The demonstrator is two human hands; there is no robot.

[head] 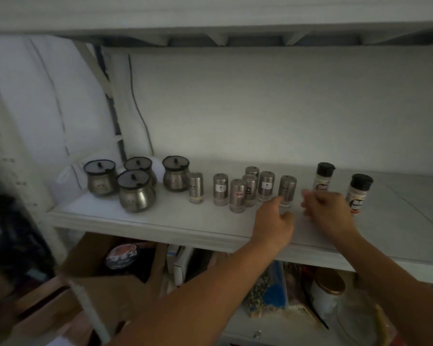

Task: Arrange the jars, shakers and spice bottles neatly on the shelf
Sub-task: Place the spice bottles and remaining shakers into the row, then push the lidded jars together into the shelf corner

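- On the shelf (160, 221) I have three groups: four lidded jars (135, 191) at the left, a loose cluster of steel shakers (245, 191) in the middle, and two black-capped spice bottles (359, 193) at the right.
- My left hand (273, 226) is at the rightmost shaker (286, 191). Fingertips sit at its base — loosely curled, not closed around it.
- My right hand (328, 211) is blurred; I cannot tell whether it grips anything. It lies in front of the nearer spice bottle (323, 178).
- Key relation: the rightmost shaker stands upright, long axis vertical, just beyond and slightly right of the left fingertips. The left hand is nearer.
- Judgement: the next move is a side grasp on that shaker — closing around its body, then shifting it into line with the cluster.
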